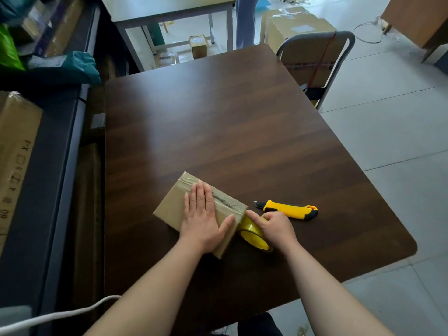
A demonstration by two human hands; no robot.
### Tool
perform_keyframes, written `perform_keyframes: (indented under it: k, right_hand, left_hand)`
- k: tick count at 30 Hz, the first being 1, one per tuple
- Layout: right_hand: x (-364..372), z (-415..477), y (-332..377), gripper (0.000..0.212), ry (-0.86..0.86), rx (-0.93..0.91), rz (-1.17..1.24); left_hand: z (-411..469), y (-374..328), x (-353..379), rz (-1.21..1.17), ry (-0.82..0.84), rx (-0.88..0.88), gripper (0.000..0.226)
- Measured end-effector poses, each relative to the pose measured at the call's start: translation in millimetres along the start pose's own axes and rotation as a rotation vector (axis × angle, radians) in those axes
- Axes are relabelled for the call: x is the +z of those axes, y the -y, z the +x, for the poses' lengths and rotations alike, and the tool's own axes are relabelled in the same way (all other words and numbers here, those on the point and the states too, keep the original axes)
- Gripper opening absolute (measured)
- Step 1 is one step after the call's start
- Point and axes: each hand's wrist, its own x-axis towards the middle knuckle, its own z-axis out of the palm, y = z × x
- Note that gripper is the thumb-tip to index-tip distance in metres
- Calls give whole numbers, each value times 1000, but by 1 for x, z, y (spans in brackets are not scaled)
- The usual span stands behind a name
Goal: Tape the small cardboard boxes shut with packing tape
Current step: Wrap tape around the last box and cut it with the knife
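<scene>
A small flat cardboard box (171, 204) lies on the dark wooden table (230, 132), near its front edge. Clear tape runs along the box's top seam. My left hand (203, 214) presses flat on the box top, fingers straight, thumb out toward the right edge. My right hand (274, 226) grips a roll of packing tape with a yellow core (252, 232) right at the box's right end, index finger pointing at the box corner. Tape seems to stretch from the roll onto the box.
A yellow and black utility knife (289, 209) lies on the table just right of the box, blade tip toward it. A metal chair (315, 66) stands at the far right corner. Larger cardboard boxes (298, 27) sit on the floor beyond, shelving at left.
</scene>
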Motion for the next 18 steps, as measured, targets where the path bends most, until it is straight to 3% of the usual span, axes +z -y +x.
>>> perform_keyframes:
  k: [3, 7, 11, 14, 18]
  right_hand:
    - [-1, -2, 2, 62, 1, -15, -26]
    - [-6, -7, 8, 59, 1, -50, -10]
    - [-40, -2, 47, 58, -89, -191, 43]
    - [-68, 3, 98, 48, -98, -304, -7]
    - [-75, 2, 143, 36, -100, -401, -122]
  left_hand:
    - [-16, -13, 2, 79, 27, 78, 117]
    - [-19, -18, -3, 17, 137, 39, 116]
    - [-5, -5, -32, -270, 94, 0, 112]
    - [8, 13, -61, -576, 45, -14, 107]
    - [17, 35, -83, -804, 37, -32, 101]
